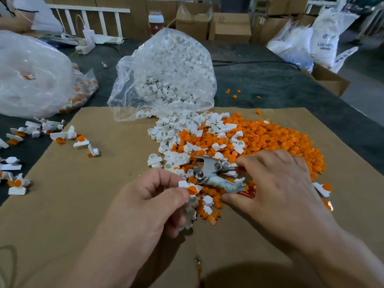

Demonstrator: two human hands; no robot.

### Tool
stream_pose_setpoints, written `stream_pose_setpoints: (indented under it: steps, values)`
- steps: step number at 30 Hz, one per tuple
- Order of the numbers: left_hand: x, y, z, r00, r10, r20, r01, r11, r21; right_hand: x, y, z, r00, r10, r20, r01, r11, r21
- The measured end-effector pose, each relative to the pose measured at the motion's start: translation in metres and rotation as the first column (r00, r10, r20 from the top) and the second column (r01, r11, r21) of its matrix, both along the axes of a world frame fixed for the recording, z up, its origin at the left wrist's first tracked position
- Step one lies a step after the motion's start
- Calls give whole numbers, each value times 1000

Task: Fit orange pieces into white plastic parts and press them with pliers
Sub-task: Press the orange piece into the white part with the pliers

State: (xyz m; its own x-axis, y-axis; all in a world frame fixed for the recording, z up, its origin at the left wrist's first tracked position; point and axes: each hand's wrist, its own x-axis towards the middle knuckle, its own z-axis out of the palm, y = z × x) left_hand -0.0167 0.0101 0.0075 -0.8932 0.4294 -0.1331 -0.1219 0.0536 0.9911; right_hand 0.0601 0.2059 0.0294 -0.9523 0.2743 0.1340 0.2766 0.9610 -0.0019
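My left hand [149,201] pinches a white plastic part with an orange piece in it [190,188] between thumb and forefinger, and more white parts sit bunched under its lower fingers. My right hand [278,183] grips the red handles of metal pliers [207,170]; one handle is wrapped in cloth tape. The pliers' jaws point left, just above the held part. Behind both hands, loose orange pieces [270,140] and white parts [178,129] are heaped on a cardboard sheet [93,204].
A clear bag of white parts [166,73] lies open at the cardboard's far edge. Another clear bag [33,75] sits at the left, with fitted white-and-orange parts [60,135] scattered beside it. Boxes and sacks stand beyond the dark table.
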Motion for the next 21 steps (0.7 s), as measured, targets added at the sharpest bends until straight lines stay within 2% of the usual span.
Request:
stream_pose_setpoints:
  steps: [2,4,6,9,11,14,17,21]
  values:
    - [1,1,0,1000,17,-6,-17,1000,-18,0,-1,2,999,37,-34,-37,999,-14]
    - [3,2,2,999,29,-21,-29,999,-24,3,-7,4,970,120,-213,-143,985,-93]
    - [6,4,2,998,20,-59,-21,999,-29,4,-19,5,899,243,-364,-305,944,-123]
    - [13,4,1,984,-19,-175,14,999,-28,4,-30,2,835,417,-360,-470,880,-71]
    - [17,4,2,969,-39,-244,33,999,-28,4,-29,2,828,436,-352,-489,870,-72]
    - [18,3,3,961,-51,-272,47,999,-19,7,-27,4,830,410,-378,-493,857,-152]
    - [15,1,2,977,-69,-200,82,995,58,10,-28,3,829,384,-407,-510,818,-267]
    - [11,1,1,978,-207,-16,204,950,238,12,-30,4,831,337,-442,-515,766,-385]
